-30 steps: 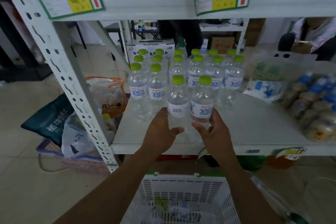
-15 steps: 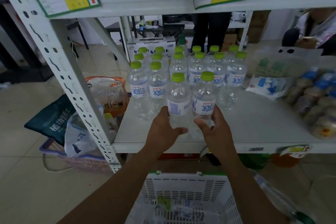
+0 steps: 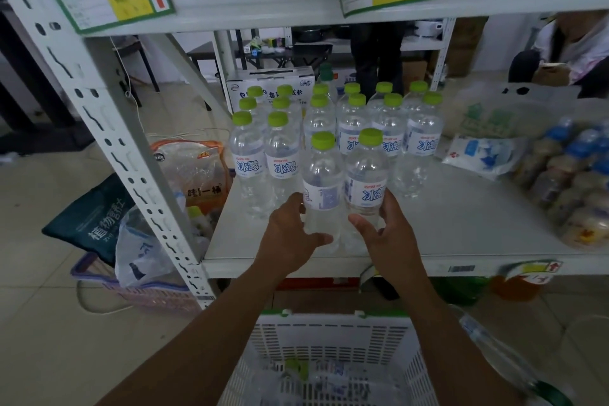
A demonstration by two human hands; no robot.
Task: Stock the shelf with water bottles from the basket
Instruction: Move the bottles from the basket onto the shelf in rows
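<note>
Starting at the left edge of the frame, I see the shelf's perforated white upright (image 3: 108,128) slanting down, with a dark green bag (image 3: 89,217) and a pink floor basket (image 3: 131,290) beside it on the floor. Just right of the post, rows of green-capped water bottles (image 3: 329,122) stand upright on the grey shelf (image 3: 461,214), filling its left and middle part. In front of them, at centre frame, my left hand (image 3: 290,234) grasps the lower half of the left bottle (image 3: 323,188), thumb across its front and fingers round its left side. Touching it on the right is the right bottle (image 3: 365,181), blue label facing me, which my right hand (image 3: 392,237) grasps the same way, thumb in front and fingers along its right side. Both bottles are upright near the shelf's front edge; I cannot tell whether their bases rest on it. At lower centre, below my forearms, sits the white basket (image 3: 329,339), with blurred bottles lying inside. Farther right on the shelf lie a white packet with blue print (image 3: 481,155) and a wrapped pack of blue-capped bottles (image 3: 576,181).
</note>
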